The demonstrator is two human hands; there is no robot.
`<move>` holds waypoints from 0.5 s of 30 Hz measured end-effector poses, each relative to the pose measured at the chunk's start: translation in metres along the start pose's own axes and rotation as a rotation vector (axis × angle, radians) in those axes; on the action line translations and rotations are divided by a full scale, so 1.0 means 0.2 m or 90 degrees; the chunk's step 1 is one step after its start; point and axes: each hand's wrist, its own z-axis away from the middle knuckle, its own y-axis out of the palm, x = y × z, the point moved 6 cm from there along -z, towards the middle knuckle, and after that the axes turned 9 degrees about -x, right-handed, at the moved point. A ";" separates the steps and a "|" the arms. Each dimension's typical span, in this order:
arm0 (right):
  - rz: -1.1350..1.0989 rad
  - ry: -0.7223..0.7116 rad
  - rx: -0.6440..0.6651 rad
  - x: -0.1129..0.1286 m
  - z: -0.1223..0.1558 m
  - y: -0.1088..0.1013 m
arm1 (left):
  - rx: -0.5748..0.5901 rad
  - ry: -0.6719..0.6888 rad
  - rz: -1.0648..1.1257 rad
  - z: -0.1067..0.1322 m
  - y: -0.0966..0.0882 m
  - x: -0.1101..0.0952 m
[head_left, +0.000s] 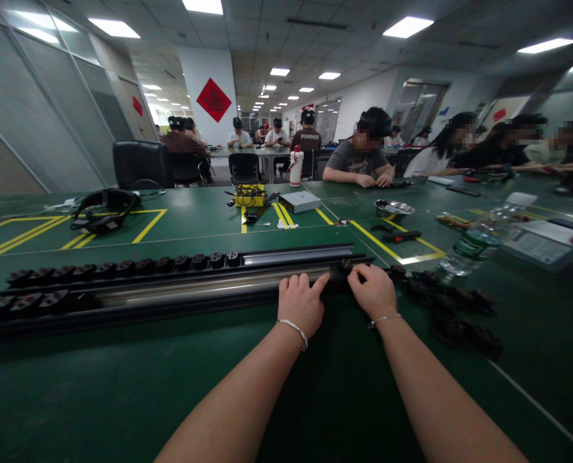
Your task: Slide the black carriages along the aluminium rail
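A long black rail (238, 283) with a shiny metal inner channel lies across the table in front of me. My left hand (301, 301) lies over its near edge, fingers apart and index finger stretched toward the right end. At that end, my right hand (373, 292) is closed in a pinch at a small black round part (345, 265), seated at or just over the channel; its exact contact is hard to see. Similar black parts (40, 302) sit in the rail's left end. Behind it, a second rail (298, 255) carries a row of these parts (163, 264).
Loose black parts (453, 302) lie right of my right hand, near a tilted water bottle (474, 244). Further back are a metal bowl (394, 208), a black-and-orange tool (402, 236), a grey box (300, 202) and a headset (105, 211). A person (363, 151) works across the table.
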 end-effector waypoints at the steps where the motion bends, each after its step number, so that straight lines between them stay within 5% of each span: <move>1: 0.000 -0.001 0.000 0.00 0.00 0.00 | 0.001 -0.001 -0.001 0.00 0.00 0.00; 15: 0.012 -0.008 -0.007 -0.01 0.01 0.00 | 0.007 -0.007 -0.008 0.00 -0.01 0.00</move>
